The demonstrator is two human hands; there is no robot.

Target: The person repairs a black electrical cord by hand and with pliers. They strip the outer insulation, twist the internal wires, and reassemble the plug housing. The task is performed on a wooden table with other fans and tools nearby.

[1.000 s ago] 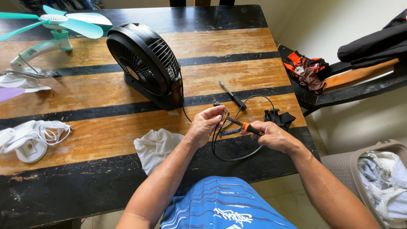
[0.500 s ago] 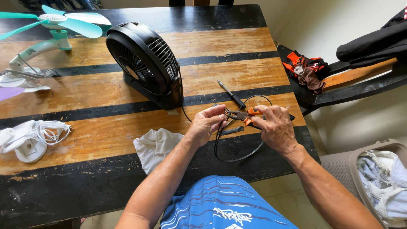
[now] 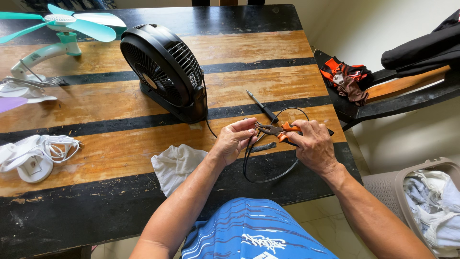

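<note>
1. Nearest me, my left hand [image 3: 233,141] pinches the black cord [image 3: 268,165], fingers curled shut on it just above the worktop [image 3: 120,144].
2. At 3 o'clock of it, my right hand [image 3: 314,144] is clenched around orange-handled pliers [image 3: 277,129], their nose meeting the cord at the left fingertips.
3. A white rag [image 3: 175,165] lies at 9 o'clock of the left hand.
4. A screwdriver [image 3: 261,108] rests just beyond the hands, at 12 o'clock.
5. Farther, at 11 o'clock, stands the black fan [image 3: 165,72].

Home room, laundry basket [image 3: 383,189], clothes-draped bench [image 3: 407,91], worn wooden table [image 3: 268,50]
</note>
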